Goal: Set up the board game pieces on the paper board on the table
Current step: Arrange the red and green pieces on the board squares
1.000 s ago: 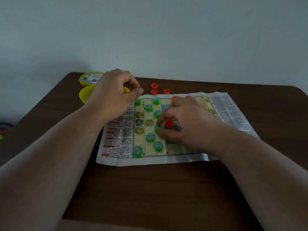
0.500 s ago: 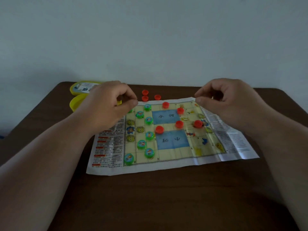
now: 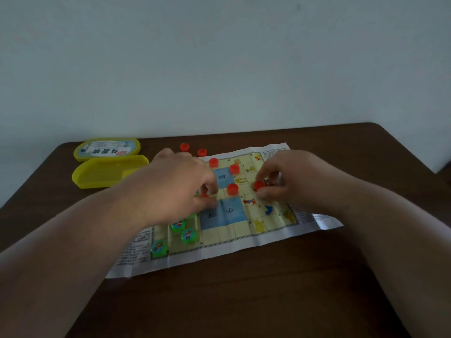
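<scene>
The paper board (image 3: 268, 234) lies flat on the dark brown table (image 3: 244, 301), with two blue river patches in its middle. My left hand (image 3: 178, 186) hovers over the board's left half, fingertips pinching a red piece (image 3: 204, 196) that is mostly hidden. My right hand (image 3: 290, 179) is over the right half and pinches another red piece (image 3: 258, 184). Three more red pieces (image 3: 232, 188) stand on the board's middle and far side. Three green pieces (image 3: 188, 235) show near the board's near-left corner; others are hidden under my left hand.
Two loose red pieces (image 3: 184, 146) sit on the table beyond the board's far edge. At the far left lie a yellow plastic box (image 3: 107, 173) and its labelled lid (image 3: 107, 148). The wall rises right behind the table. The table's right corner is rounded.
Both hands have come down from above the board's far edge onto the board. Each now pinches a red piece, the left near the river, the right on the right half.
</scene>
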The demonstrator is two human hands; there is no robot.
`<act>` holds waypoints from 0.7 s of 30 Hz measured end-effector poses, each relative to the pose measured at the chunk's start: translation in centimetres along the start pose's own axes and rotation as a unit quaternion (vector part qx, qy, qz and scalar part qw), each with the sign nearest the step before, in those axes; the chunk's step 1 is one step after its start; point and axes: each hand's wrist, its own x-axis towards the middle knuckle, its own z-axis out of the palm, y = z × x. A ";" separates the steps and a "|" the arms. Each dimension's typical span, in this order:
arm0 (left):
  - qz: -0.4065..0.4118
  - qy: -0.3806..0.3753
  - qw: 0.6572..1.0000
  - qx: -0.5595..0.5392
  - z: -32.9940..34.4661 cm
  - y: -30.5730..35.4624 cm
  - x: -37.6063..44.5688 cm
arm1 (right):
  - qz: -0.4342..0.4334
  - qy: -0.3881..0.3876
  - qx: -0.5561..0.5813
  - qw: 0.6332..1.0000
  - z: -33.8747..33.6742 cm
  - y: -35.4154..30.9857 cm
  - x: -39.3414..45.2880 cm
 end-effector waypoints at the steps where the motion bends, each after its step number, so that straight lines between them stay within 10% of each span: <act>1: -0.002 0.000 1.000 -0.004 0.0 0.0 0.0 | -0.005 0.000 -0.005 1.000 0.1 0.0 0.1; 7: -0.024 -0.002 1.000 -0.008 -0.3 0.3 0.0 | -0.006 0.071 0.108 0.992 0.3 1.2 0.1; 21: -0.057 -0.034 0.997 -0.027 -0.7 1.0 0.7 | 0.018 0.141 0.579 0.803 -0.2 4.2 0.1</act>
